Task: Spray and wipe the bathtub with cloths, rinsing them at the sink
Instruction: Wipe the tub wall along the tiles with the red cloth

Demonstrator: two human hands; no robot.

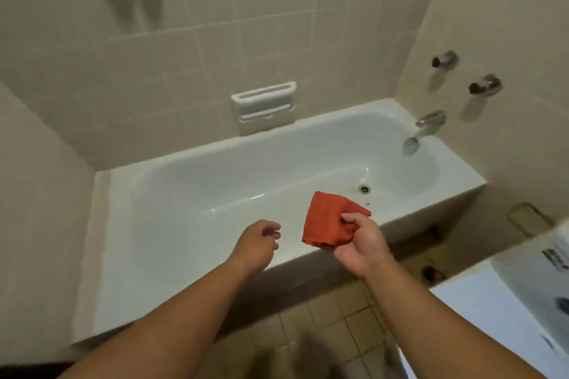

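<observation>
A white bathtub [197,224] fills the middle of the head view, with its drain [365,188] near the right end. My right hand [360,244] pinches a folded orange-red cloth [326,220] and holds it over the tub's front rim. To the left of the cloth, my left hand [258,241] hovers above the front rim with its fingers loosely curled and nothing in it.
A chrome spout [420,131] and two tap handles [445,59] [486,85] stick out of the right wall. A white soap holder [264,103] is set in the back wall. A white fixture [523,301] stands at the lower right on the tiled floor [332,317].
</observation>
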